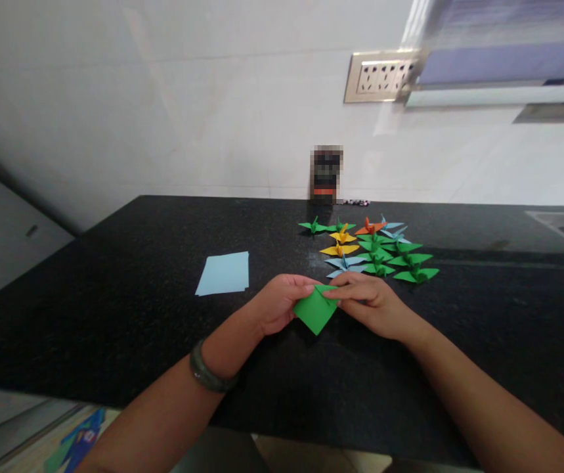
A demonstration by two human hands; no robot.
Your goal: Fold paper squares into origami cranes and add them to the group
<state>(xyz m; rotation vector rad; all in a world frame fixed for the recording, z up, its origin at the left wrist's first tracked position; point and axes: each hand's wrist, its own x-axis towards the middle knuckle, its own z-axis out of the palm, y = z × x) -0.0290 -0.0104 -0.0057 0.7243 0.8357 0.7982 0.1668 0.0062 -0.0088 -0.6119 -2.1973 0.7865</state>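
A folded green paper square (314,309) lies on the black stone counter (114,309), turned like a diamond. My left hand (280,302) pinches its upper left edge with curled fingers. My right hand (370,303) presses and pinches its upper right corner. Just beyond my hands sits a cluster of several finished paper cranes (375,248) in green, yellow, blue and orange. A dark band is on my left wrist.
A small stack of light blue paper sheets (223,273) lies to the left of my hands. A dark small object (325,173) stands against the white wall at the back. A switch panel (379,76) is on the wall. The counter's near edge runs under my forearms.
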